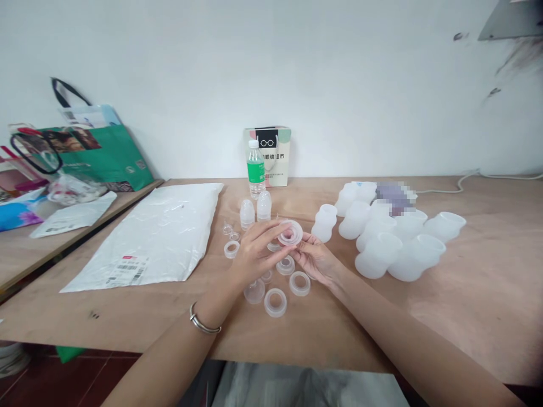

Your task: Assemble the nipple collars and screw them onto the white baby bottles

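Both my hands hold a translucent baby-bottle collar ring (291,233) above the middle of the table. My left hand (259,244), with a silver bangle at the wrist, has its fingers closed on the ring's left side. From the right, the fingers of my right hand (316,257) pinch its lower right edge. Below lie several loose collar rings, among them one near the front (275,303) and one to its right (300,284). A clear dome-shaped part (254,291) lies under my left hand. Behind it stand two capped nipple assemblies (263,206).
Frosted white bottle bodies (378,254) cluster on the right, with a single one (324,223) nearer the middle. A white plastic mailer (169,226) lies left. At the back stand a water bottle (256,171) and a paper bag (280,164). A green bag (102,152) leans far left.
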{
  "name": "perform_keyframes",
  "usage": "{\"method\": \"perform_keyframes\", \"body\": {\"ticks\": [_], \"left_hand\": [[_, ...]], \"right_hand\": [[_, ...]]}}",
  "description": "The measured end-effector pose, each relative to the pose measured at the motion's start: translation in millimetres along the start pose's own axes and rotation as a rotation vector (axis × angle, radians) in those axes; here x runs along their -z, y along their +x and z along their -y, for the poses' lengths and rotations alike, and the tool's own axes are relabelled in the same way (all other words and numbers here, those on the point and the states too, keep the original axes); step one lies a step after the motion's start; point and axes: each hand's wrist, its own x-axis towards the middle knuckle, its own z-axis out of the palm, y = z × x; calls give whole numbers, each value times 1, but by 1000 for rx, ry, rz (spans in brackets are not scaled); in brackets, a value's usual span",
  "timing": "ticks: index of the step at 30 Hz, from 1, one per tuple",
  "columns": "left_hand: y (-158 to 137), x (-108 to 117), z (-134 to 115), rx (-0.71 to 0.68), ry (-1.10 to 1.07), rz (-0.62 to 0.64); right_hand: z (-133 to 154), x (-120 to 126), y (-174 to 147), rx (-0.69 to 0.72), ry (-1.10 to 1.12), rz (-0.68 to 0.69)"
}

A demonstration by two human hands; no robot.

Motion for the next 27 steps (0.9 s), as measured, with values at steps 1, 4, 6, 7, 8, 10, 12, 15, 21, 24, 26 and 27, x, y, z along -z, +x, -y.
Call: {"method": "perform_keyframes", "body": {"ticks": [1,4,6,7,8,10,12,15,21,24,26,27], "left_hand": [[0,1,-1,13,-7,6],[1,3,-1,67,-46,67],[2,4,0,93,-73,144],[2,4,0,99,-86,182],[2,4,0,101,-95,211],[2,4,0,102,-111,224],[3,4,-3,107,-119,184],[3,6,-6,107,-104,120],[4,7,-7,101,-6,18],[4,7,-9,88,1,10],[4,6,-10,90,-18,30],[4,6,-11,92,-28,42]], "right_hand": [[-1,0,0,-1,-15,-14],[0,-3,-1,-4,-53,-36],[2,-7,-3,-6,-92,-44],[3,-8,-4,-7,-117,-47],[4,-9,-5,-9,-141,-51],[5,-10,-6,-10,-180,-61],[5,-10,-6,-7,-206,-80],[5,-9,-5,-16,-240,-93],[4,-8,-5,51,-296,-91],[3,-8,-6,63,-337,-108],[2,-8,-5,56,-367,-117],[2,-8,-5,56,-377,-119]]}}
